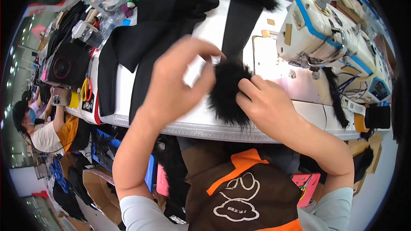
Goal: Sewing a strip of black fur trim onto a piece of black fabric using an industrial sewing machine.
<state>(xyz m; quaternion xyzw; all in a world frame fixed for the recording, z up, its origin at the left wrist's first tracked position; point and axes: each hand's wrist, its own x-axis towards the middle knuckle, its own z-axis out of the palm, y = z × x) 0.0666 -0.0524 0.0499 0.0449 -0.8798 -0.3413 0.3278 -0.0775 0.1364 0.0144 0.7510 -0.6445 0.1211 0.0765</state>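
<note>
a: status?
b: both hands at the near table edge [239, 133]. left hand [180, 83] and right hand [265, 102] pinch the black fur piece [229, 92] at the end of the black strip [239, 21].
a: sewn yet?
b: judging no. sewing machine [319, 32] sits beyond-right of the table edge, fur not under it.

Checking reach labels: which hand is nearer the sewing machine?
Right. The right hand pinches the black fur piece just left of the sewing machine; the left hand sits farther left.

Shaggy black fur trim [229, 92], matt black cloth [167, 13], smooth white table [205, 30], glossy plastic sewing machine [317, 30].
</note>
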